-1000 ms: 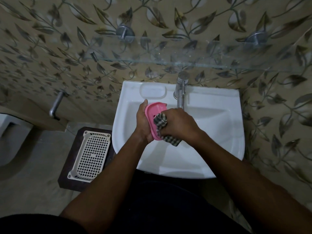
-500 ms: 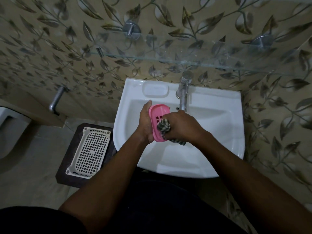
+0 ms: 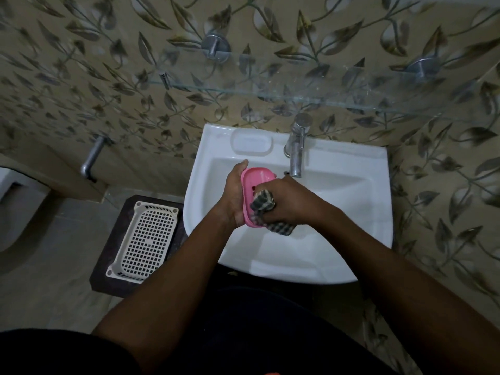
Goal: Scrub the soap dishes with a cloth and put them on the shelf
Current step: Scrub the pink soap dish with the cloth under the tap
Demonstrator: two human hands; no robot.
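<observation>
A pink soap dish (image 3: 255, 180) is held over the white sink (image 3: 338, 239), its hollow side turned to the right. My left hand (image 3: 234, 193) grips it from the left edge and back. My right hand (image 3: 292, 201) clutches a bunched checked cloth (image 3: 262, 203) and presses it into the lower half of the dish; a tail of cloth hangs below my fist. The glass shelf (image 3: 270, 92) runs along the wall above the sink and nothing stands on it.
A chrome tap (image 3: 297, 147) rises at the sink's back, just right of the dish. A white perforated basket (image 3: 146, 239) lies on a dark stool left of the sink. A metal wall pipe (image 3: 93, 158) and part of a toilet (image 3: 13, 212) are further left.
The cloth in my right hand has slid down the dish, uncovering more of its upper part. The camera has drifted slightly, shifting the sink in the view.
</observation>
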